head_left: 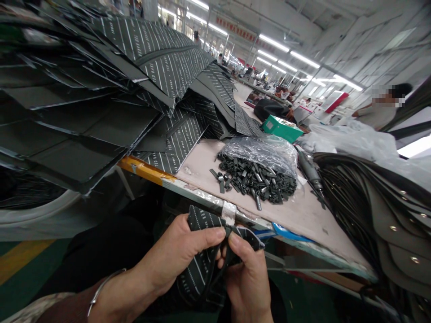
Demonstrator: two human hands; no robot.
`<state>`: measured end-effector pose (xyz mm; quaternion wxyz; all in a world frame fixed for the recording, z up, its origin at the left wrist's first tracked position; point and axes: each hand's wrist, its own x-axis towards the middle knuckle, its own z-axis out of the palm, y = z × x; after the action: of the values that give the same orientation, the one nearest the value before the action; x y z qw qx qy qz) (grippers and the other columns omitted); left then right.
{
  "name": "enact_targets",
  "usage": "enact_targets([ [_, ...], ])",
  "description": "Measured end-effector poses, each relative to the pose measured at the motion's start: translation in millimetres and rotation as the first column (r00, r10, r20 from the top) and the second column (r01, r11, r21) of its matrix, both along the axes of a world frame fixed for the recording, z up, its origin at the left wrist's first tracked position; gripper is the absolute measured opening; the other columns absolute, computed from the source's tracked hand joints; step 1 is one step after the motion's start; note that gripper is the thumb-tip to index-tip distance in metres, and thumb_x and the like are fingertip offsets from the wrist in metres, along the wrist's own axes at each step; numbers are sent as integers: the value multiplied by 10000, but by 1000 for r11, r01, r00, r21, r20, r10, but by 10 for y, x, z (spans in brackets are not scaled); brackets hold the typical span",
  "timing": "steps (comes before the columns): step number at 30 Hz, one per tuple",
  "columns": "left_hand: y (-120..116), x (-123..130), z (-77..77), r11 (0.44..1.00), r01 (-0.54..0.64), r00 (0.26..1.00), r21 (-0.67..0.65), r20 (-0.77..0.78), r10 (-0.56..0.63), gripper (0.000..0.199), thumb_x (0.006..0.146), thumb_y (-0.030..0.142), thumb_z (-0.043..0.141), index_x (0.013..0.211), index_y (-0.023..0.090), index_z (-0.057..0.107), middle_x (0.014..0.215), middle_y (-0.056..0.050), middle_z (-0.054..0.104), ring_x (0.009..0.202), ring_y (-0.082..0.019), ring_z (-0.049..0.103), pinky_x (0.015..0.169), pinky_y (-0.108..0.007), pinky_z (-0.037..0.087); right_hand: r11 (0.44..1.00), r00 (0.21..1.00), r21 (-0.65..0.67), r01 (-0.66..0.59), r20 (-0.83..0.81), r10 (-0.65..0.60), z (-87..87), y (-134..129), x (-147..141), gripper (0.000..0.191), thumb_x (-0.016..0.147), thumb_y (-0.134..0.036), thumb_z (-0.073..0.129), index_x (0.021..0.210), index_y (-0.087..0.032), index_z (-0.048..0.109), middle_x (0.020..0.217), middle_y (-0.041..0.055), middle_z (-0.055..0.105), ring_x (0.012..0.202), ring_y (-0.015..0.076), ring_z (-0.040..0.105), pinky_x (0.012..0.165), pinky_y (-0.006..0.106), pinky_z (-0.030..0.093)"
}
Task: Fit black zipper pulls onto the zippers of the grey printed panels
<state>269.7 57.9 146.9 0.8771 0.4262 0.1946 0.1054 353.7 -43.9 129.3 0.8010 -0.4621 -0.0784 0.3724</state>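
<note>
From the head camera we look down on our own two hands working below the table edge, and the thing in them is a striped black panel [202,269], a flexible coated fabric printed with fine white lines, folded so that it sags towards our lap. Our left hand [178,253], a metal bangle [101,291] at its wrist, presses the fold between thumb and fingers, while our right hand [245,282] pinches the same spot from the other side; the fingertips nearly meet around a small dark part [229,232], too hidden to identify. Holding it close like this seems to give both thumbs purchase on something tiny. On the beige worktable [296,220], a heap of black zipper pulls [256,179] spills from a crinkled clear plastic bag [266,154], apparently left open so that pieces can be picked out loose. Beside it lies a grey handheld power tool [308,168]. Striped panels [168,58] and plain dark panels [67,128] overlap like stiff shingles on the left, and matte, curved, riveted panels [390,229] hang in a layered stack on the right, their edges exposed for easy separating.
</note>
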Motion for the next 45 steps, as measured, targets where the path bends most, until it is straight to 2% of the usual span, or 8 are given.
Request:
enact_targets([
  [7,29,-11,10,1000,24,1000,-21,-17,-24,249,767,342,749,679,112,710,637,-46,679,595,-133,575,603,-225,469,1000,1000,5,10,27,-10,-80,-34,15,129,720,-262,827,695,-189,723,565,-28,657,467,93,577,456,162,488],
  [11,41,2,23,998,35,999,-56,4,-34,231,760,328,736,677,113,720,611,-48,674,569,-129,574,575,-216,469,999,999,22,33,35,-34,-82,-29,-5,151,719,-256,823,658,-189,702,518,-41,619,439,89,555,454,169,491],
  [16,46,4,29,996,55,998,-65,36,-53,240,747,314,732,625,109,705,588,-61,679,516,-121,571,535,-208,462,1000,1000,30,-4,25,3,-80,-25,-26,186,701,-293,825,624,-174,706,487,-26,625,417,89,549,442,169,478],
  [25,32,-25,37,995,57,998,-86,30,-54,236,735,326,745,660,105,712,588,-70,688,511,-127,584,526,-208,464,999,998,15,-52,21,51,-74,-62,-34,228,708,-322,796,578,-170,688,463,-12,616,438,102,544,481,189,474],
  [31,29,-26,35,993,73,997,-95,41,-70,208,753,319,735,724,114,725,599,-70,698,520,-135,596,539,-215,469,1000,999,-3,-30,23,30,-66,-70,-55,204,682,-322,797,598,-168,693,462,-19,601,420,91,528,463,175,449],
  [37,24,-50,43,998,64,996,-18,57,-63,219,782,302,707,663,118,709,598,-50,678,530,-122,572,544,-211,453,1000,1000,11,-22,-5,22,-99,-79,-65,221,699,-315,813,596,-172,681,497,-25,614,451,79,536,501,160,461],
  [42,78,-19,29,989,58,998,137,6,-59,271,823,304,696,622,122,683,605,-37,666,550,-121,557,551,-214,446,999,999,14,38,-24,-37,-70,-25,-83,179,708,-311,839,660,-204,703,556,-44,624,514,81,546,556,155,496],
  [45,146,9,31,979,74,997,192,-28,-70,301,824,344,726,618,127,688,632,-36,682,572,-129,572,573,-223,460,999,999,-13,44,19,-44,-31,6,-56,198,715,-343,844,660,-213,706,573,-35,631,594,115,602,601,184,524],
])
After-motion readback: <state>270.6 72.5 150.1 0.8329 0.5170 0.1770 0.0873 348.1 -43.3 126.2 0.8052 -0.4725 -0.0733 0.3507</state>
